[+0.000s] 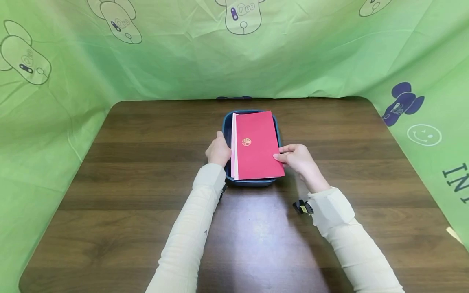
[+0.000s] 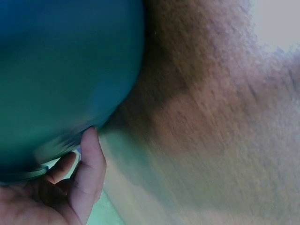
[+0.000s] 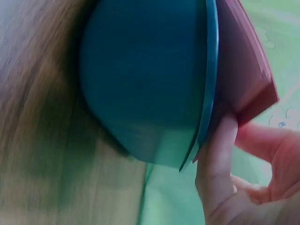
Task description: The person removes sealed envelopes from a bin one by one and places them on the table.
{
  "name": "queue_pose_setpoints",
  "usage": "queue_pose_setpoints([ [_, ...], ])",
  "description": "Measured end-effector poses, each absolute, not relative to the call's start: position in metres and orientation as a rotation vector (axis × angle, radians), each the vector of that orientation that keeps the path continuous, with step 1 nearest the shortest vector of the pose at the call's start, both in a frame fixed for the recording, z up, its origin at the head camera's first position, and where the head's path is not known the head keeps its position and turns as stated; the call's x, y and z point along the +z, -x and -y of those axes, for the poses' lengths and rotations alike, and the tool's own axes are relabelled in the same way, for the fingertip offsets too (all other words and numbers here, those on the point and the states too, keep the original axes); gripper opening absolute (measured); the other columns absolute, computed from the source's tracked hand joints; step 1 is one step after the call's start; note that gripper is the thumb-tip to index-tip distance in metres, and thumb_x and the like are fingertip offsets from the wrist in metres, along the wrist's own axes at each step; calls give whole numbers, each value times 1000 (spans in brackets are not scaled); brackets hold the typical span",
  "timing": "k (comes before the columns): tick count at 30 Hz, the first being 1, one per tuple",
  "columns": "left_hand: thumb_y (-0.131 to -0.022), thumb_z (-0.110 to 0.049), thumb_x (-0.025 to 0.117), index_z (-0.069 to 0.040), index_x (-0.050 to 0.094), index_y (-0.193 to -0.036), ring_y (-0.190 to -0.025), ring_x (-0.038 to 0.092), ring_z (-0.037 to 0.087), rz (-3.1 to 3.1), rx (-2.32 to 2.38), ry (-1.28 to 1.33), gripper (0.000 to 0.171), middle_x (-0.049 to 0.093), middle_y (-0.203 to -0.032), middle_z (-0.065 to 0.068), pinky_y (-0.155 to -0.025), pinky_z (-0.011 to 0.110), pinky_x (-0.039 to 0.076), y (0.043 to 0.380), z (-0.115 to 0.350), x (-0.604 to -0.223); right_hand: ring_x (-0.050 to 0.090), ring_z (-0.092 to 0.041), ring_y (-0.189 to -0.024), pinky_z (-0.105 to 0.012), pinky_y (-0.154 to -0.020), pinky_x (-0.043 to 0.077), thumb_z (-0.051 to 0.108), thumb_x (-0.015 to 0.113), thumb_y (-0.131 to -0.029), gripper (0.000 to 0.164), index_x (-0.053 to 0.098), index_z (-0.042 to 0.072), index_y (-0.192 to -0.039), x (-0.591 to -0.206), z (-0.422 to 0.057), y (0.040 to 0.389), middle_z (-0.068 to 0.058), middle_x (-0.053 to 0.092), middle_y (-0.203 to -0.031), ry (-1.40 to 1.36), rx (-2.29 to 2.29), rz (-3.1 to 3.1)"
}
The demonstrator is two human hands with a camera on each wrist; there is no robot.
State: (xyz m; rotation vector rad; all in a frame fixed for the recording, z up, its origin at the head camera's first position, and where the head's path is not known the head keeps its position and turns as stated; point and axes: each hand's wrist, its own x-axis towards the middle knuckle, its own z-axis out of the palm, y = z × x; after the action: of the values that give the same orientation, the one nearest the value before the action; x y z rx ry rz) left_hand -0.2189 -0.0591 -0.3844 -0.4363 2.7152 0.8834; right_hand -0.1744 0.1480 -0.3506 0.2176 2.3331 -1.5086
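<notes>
A blue tray with rounded corners sits near the far middle of the table. A red envelope with a round gold emblem lies over it, on top of a paler pink and white one whose left edge peeks out. The near end of this stack overlaps the tray's rim. My left hand holds the tray by its left side, fingers against the outer wall in the left wrist view. At the stack's near right corner, my right hand pinches the red envelope between thumb and fingers, above the rim in the right wrist view.
The brown wooden table stretches out around the tray. Green printed cloth hangs behind it and on both sides. A dark strapped device sits at my right wrist.
</notes>
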Motion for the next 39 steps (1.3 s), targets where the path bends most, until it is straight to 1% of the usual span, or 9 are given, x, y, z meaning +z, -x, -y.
queue_pose_setpoints([
  [6, -89, -18, 62, -11, 28, -140, -106, 60, 32, -2711, 859, 446, 61, 57, -123, 17, -92, 46, 48, 221, 58, -386, 55, 2, -62, -18, -66, 55, 13, 60, -92, 29, 53, -11, -108, -352, -153, 172, 10, 56, -73, -164, -1516, -2375],
  [10, -89, -17, 63, -12, 25, -144, -108, 59, 32, -2701, 861, 453, 66, 55, -128, 17, -94, 46, 47, 220, 58, -384, 52, 4, -59, -16, -60, 50, 14, 52, -95, 29, 48, -9, -112, -355, -156, 169, 13, 53, -70, -147, -1605, -2426],
  [16, -89, -15, 63, -13, 26, -142, -107, 60, 33, -2686, 879, 464, 64, 55, -128, 17, -93, 45, 49, 218, 58, -383, 62, 4, -66, -17, -65, 51, 7, 52, -93, 61, 20, -4, -144, -358, -167, 169, -14, 65, -100, -40, -1664, -2234],
  [18, -89, -15, 63, -13, 26, -142, -106, 60, 33, -2682, 883, 463, 65, 55, -127, 17, -92, 45, 49, 218, 58, -383, 64, 2, -69, -19, -66, 53, 3, 56, -91, 71, 14, -3, -148, -359, -171, 169, -12, 66, -105, 17, -1692, -2155],
  [20, -89, -14, 62, -13, 25, -142, -106, 60, 33, -2684, 881, 455, 65, 55, -127, 18, -92, 45, 49, 218, 58, -383, 65, 1, -67, -19, -64, 54, 1, 58, -90, 72, 16, -5, -148, -360, -177, 169, 5, 68, -92, 33, -1771, -2107],
  [25, -91, -13, 60, -12, 25, -143, -105, 61, 33, -2704, 849, 437, 62, 56, -129, 18, -90, 45, 49, 218, 57, -382, 66, 0, -60, -16, -57, 53, -3, 59, -89, 35, 50, -4, -123, -365, -191, 174, 15, 71, -76, -54, -2133, -2012],
  [28, -91, -13, 60, -12, 25, -143, -107, 61, 34, -2703, 843, 444, 62, 56, -130, 18, -91, 45, 49, 218, 57, -383, 66, 0, -58, -16, -55, 53, -4, 59, -89, 20, 54, 7, -104, -371, -203, 183, 13, 72, -74, -178, -2321, -1952],
  [36, -91, -13, 61, -13, 20, -148, -119, 56, 34, -2684, 860, 488, 70, 50, -140, 17, -99, 49, 46, 216, 60, -384, 55, 9, -59, -11, -58, 51, 2, 50, -95, 57, 25, -14, -144, -388, -235, 212, 19, 57, -69, -436, -1977, -2271],
  [39, -91, -14, 60, -12, 20, -148, -118, 57, 35, -2683, 861, 481, 70, 50, -139, 18, -98, 49, 46, 215, 61, -385, 56, 9, -63, -14, -63, 54, 6, 51, -96, 55, 28, -14, -143, -395, -240, 219, 2, 63, -84, -443, -1661, -2459],
])
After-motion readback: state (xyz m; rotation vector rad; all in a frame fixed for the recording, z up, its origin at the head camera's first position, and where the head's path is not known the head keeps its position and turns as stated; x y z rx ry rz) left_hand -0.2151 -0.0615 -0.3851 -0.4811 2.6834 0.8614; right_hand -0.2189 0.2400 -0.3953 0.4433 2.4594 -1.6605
